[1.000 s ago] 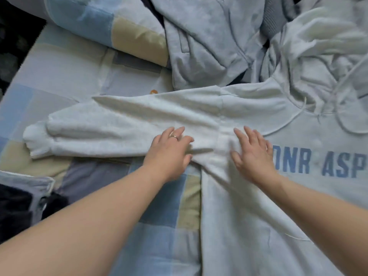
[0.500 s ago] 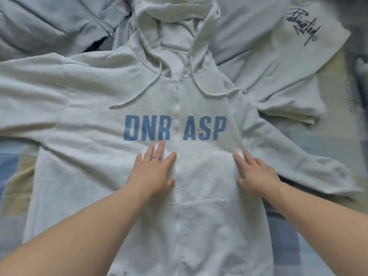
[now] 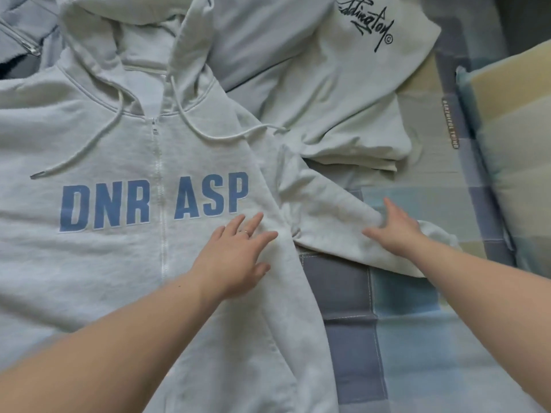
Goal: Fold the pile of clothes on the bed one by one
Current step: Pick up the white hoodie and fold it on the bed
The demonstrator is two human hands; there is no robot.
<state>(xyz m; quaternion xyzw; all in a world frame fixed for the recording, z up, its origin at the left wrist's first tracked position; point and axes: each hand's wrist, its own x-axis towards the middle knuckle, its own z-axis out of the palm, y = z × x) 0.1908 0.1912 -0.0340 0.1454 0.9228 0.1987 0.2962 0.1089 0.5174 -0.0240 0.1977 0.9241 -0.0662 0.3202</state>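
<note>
Smoothing is the step I judge to be in hand: the grey hoodie point(image 3: 119, 263) lies face up and zipped on the bed point(image 3: 417, 338), its chest lettering readable and its hood point(image 3: 134, 34) toward the far side. My left hand point(image 3: 235, 257) lies flat on the front panel just under the last letters, beside the armpit seam, fingers point(image 3: 253, 225) straight and fanned, gripping nothing. My right hand point(image 3: 393, 231) rests on the sleeve point(image 3: 328, 216) that slants out across the patchwork cover. Its fingers look spread and flat too, though blur softens them, and I see no cloth pinched.

To do this well I would use the left palm as an anchor at the seam so the body does not creep. Then I would sweep the right palm outward toward the cuff, pushing the creases near the armpit out rather than trapping them. The sleeve lies right against the cream garment point(image 3: 343, 99) with the script logo, so I would draw it clear before folding inward. One drawstring point(image 3: 238, 134) trails toward that side, and tucking it onto the chest should keep the fold clean.
</note>
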